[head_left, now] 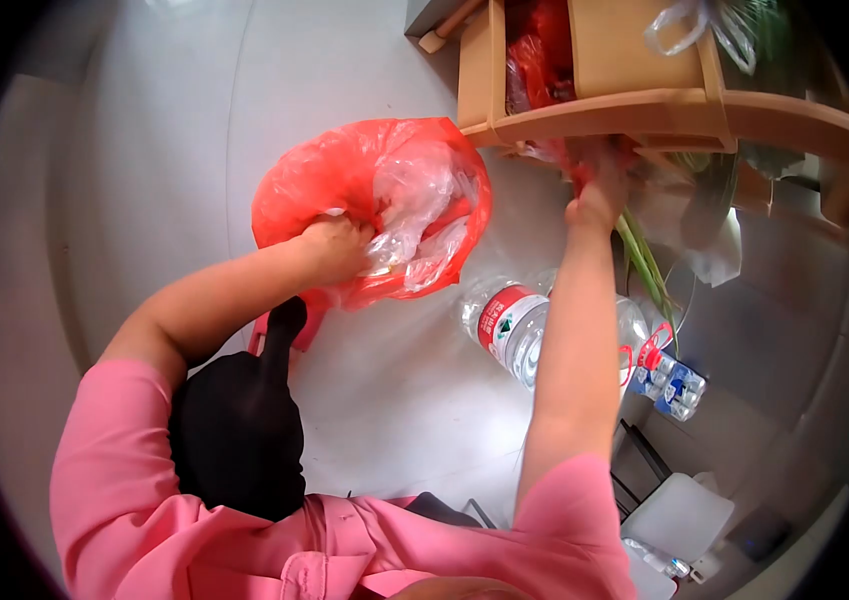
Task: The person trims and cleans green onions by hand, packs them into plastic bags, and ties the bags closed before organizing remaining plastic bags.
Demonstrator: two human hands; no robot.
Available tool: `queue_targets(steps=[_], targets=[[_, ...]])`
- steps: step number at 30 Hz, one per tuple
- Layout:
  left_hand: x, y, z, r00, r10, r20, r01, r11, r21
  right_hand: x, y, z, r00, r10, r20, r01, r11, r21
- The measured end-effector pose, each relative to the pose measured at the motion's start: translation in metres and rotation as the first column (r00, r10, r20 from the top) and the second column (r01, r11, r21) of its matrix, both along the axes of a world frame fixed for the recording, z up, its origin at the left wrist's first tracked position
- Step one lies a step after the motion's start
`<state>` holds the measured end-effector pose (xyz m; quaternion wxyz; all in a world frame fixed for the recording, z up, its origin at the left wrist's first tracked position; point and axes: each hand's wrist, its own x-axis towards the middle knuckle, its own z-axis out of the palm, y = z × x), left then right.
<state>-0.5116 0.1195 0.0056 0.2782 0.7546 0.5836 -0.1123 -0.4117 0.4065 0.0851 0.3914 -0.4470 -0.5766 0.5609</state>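
A large red plastic bag (314,185) bulges open above the floor, with clear crumpled plastic (409,205) inside its mouth. My left hand (337,247) is closed on the bag near its edge; some of the fingertips are hidden in the folds. My right hand (599,190) reaches under the curved front of a wooden shelf unit (624,112), where red plastic (576,160) shows around its fingers. Those fingers are blurred and partly hidden, so I cannot make out whether they grip it.
Big clear water bottles (512,325) lie on the floor beneath my right forearm. Green stalks (647,262) hang below the shelf, near a pack of small bottles (672,385). More red bags (542,60) fill an upper compartment. A light-coloured chair (679,515) stands at lower right.
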Motion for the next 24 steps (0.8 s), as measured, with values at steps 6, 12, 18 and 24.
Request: queue_targets(steps=[6,12,18,24], targets=[[0.001,-0.007,-0.002,0.993,0.093,0.068,-0.095,0.995,0.026,0.073,-0.047,-0.002,0.874,-0.372,-0.312,0.292,0.916,-0.275],[0.005,-0.017,0.003,0.9,0.382,0.208,-0.393,0.919,0.015,0.112,-0.112,-0.002,0.857,-0.411,-0.311,0.37,0.91,-0.185],[0.005,-0.035,0.055,0.863,0.455,0.218,-0.486,0.867,0.113,0.146,-0.148,0.01,0.705,-0.53,-0.47,0.367,0.841,-0.398],[0.004,-0.044,0.109,0.831,0.493,0.26,-0.552,0.668,0.499,0.192,-0.172,0.036,0.59,-0.498,-0.635,0.13,0.835,-0.534]])
